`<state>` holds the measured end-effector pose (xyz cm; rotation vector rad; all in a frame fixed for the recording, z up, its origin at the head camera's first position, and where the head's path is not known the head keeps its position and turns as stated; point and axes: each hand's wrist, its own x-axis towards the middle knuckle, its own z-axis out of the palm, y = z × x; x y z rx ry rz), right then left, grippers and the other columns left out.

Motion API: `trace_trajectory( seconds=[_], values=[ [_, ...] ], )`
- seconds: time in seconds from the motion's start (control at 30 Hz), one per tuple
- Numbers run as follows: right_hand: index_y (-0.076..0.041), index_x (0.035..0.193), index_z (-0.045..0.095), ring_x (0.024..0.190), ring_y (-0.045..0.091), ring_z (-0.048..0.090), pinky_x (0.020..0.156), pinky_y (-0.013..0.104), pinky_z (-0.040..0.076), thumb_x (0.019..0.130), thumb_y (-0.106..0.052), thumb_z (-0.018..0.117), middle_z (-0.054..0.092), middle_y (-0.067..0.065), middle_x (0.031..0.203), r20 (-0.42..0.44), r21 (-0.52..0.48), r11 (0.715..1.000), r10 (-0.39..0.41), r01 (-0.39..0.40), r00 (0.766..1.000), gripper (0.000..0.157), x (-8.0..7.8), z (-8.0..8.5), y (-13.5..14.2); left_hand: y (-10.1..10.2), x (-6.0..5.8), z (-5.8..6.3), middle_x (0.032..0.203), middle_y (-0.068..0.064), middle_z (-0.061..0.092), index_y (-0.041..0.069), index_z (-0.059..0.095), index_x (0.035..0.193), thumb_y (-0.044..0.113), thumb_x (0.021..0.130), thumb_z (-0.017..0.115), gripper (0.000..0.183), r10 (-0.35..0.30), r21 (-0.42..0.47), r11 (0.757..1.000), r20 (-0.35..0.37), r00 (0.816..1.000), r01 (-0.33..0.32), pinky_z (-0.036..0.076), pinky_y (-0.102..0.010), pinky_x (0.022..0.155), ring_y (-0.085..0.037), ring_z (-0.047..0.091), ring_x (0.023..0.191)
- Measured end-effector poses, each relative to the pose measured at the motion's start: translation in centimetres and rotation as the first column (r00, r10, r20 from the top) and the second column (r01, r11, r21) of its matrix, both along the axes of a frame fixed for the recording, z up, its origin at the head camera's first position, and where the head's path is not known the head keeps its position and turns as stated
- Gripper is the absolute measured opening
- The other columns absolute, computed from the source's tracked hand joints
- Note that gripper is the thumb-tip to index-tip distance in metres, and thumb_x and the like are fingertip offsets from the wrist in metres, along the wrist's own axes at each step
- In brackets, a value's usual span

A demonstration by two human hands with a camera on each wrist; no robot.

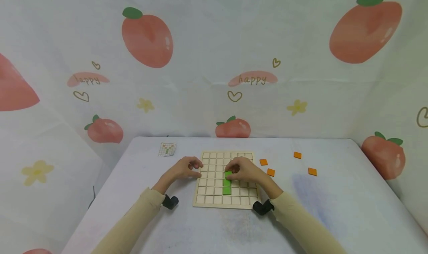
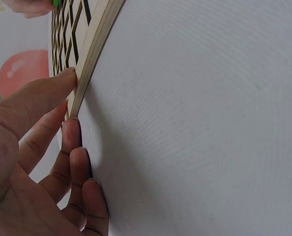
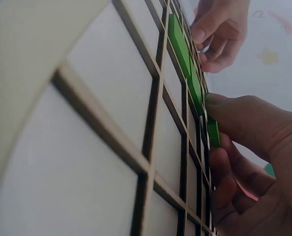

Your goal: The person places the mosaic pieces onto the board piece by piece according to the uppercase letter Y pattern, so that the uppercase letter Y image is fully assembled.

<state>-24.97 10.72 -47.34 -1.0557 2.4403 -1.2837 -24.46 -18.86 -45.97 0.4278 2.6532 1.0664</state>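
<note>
A pale wooden grid board (image 1: 208, 201) lies flat in front of me. My left hand (image 1: 185, 167) is at its left edge, thumb and fingertips touching the rim, with the fingers loosely bent in the left wrist view. Over the board's middle, my right hand (image 1: 245, 169) pinches a green square tile (image 3: 213, 132) between thumb and fingers; this tile is tilted in the right wrist view. Two more green tiles, one nearer (image 1: 227, 191) and one just beyond it (image 1: 227, 182), sit in grid cells of the same column. The right fingers partly cover the held tile.
Several orange square tiles lie on the white table right of the board, two beside it (image 1: 263, 162) and others (image 1: 312, 171) farther right. A small paper card (image 1: 167, 149) with a coloured grid rests at the back left. A fruit-print cloth (image 1: 200, 98) hangs behind.
</note>
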Motion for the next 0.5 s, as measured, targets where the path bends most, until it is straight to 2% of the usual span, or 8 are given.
trace_trajectory(
  seconds=[0.5],
  values=[
    [-0.003,0.102,0.077,0.077,0.009,0.058,0.072,0.028,0.051,0.085,-0.01,0.083,0.068,-0.002,0.092,0.003,0.03,1.0,-0.003,0.003,1.0,0.019,-0.05,0.28,-0.48,0.12,0.03,-0.02,0.092,0.001,0.06,0.008,0.071,0.105,0.005,0.079,0.086,0.03,0.0,-0.003,1.0,0.002,1.0,0.0,0.042,-0.034,0.078,-0.018,0.05,0.085]
  ],
)
